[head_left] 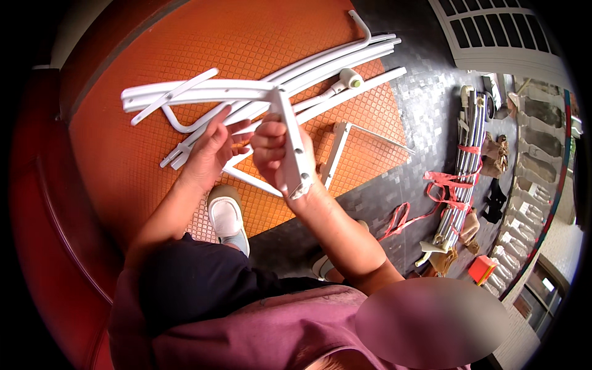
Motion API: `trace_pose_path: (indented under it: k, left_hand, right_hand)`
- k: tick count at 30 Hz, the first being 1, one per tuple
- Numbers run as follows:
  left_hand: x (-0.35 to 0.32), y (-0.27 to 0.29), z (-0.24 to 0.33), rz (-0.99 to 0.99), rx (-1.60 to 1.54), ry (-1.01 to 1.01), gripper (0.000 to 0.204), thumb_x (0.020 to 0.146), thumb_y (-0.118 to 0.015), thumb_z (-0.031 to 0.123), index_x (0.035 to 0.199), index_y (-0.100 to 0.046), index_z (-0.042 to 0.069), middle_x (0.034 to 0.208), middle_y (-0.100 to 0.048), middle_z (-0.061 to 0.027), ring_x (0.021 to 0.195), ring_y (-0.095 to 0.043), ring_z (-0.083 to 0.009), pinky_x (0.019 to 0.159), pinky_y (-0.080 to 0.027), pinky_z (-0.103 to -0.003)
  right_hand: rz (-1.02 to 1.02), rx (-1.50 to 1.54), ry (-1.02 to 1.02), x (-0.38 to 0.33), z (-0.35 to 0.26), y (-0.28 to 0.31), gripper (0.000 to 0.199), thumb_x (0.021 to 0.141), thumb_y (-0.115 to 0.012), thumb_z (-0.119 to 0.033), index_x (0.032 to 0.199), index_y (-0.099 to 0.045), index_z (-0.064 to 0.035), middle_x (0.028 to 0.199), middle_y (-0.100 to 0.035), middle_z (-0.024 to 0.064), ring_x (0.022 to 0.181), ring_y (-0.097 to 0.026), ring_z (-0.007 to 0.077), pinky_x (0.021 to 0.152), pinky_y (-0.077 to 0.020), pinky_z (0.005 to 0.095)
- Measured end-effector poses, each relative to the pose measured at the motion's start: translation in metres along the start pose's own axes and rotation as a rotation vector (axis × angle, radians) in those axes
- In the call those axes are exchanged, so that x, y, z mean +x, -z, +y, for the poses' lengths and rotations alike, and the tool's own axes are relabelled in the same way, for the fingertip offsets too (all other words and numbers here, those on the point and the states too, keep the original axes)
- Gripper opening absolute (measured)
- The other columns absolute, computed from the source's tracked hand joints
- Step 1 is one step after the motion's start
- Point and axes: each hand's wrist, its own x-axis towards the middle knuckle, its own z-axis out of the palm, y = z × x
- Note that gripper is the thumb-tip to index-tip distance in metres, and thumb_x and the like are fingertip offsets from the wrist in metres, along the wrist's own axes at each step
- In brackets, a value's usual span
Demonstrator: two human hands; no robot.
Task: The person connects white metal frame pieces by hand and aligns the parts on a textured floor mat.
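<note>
My right hand [269,150] is closed around a white metal frame piece [295,145] with holes along it, held up above the orange mat. A long white arm [234,90] of this piece reaches to the left, and a short flat bar [196,85] crosses it near its far end. Below that arm, my left hand [213,148] is open, fingers apart, with nothing seen in it. Several white metal tubes [314,65] lie behind on the mat, one with a round end fitting [350,79]. A white angled bracket [337,150] rests to the right of my right hand.
The textured orange mat [123,160] borders a dark tiled floor [425,105]. To the right lies a bundle of metal tubes [455,216] with red ties [447,185]. Farther right are a row of clear-wrapped items [539,151] and a red-orange box [481,269]. A red surface [68,234] stands left.
</note>
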Motion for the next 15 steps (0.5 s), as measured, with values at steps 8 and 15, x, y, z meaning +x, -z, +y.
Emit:
trace_pose_path:
  k: [8,15]
  left_hand:
    - [0.012,-0.006,0.036,0.113,0.159,-0.334,0.059,0.091,-0.051,0.04,0.135,-0.035,0.004,0.13,-0.047,-0.0185,0.125,-0.042,-0.0301,0.103,-0.034,-0.045]
    - [0.005,0.004,0.048,0.363,0.197,-0.372,0.033,0.099,-0.038,0.033,0.075,-0.041,0.01,0.067,-0.037,-0.0004,0.068,-0.041,-0.0138,0.08,-0.043,-0.037]
  right_hand:
    - [-0.123,0.049,-0.289,0.004,0.025,0.055,0.041,0.094,-0.04,-0.052,0.083,-0.053,-0.014,0.058,-0.047,-0.003,0.044,-0.039,0.0056,0.037,-0.0321,0.0154]
    - [0.312,-1.408,0.201,0.017,-0.053,0.057,0.028,0.089,-0.052,-0.014,0.115,-0.055,-0.0028,0.093,-0.064,0.0107,0.077,-0.061,0.0169,0.063,-0.0509,0.0269]
